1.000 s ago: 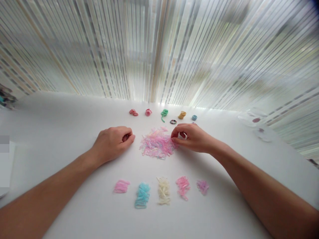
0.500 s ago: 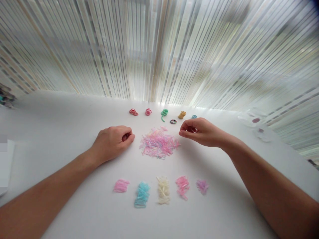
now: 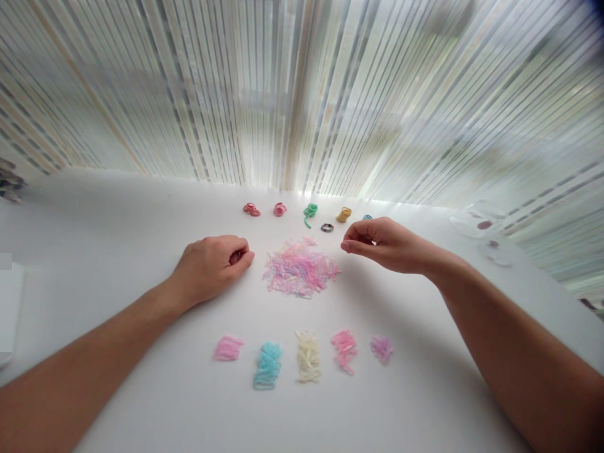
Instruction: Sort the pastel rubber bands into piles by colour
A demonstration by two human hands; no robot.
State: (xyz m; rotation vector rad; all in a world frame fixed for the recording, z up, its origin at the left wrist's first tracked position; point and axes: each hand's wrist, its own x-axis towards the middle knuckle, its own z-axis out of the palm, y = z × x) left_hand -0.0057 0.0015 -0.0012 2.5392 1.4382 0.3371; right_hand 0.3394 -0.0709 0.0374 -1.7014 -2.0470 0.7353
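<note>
A loose heap of pastel loops, mostly pink and lilac, like small elastic bands, lies on the white table between my hands. Just left of it, my left hand rests on the table with its fingers curled in; whatever they may hold is hidden. My right hand is at the heap's upper right, thumb and fingertips pinched together; I cannot make out anything between them. Sorted piles lie nearer me: pink loops, blue loops, cream loops, deeper pink loops and purple loops.
Along the back lie a red coil, a pink coil, a green coil, a yellow coil and a partly covered blue coil. A dark beaded ring sits before them. Clear round items lie right. String curtain hangs behind.
My right hand has shifted slightly right and up from the heap, now covering more of the blue coil. My left hand stays in place. The whole view has tilted a little.
</note>
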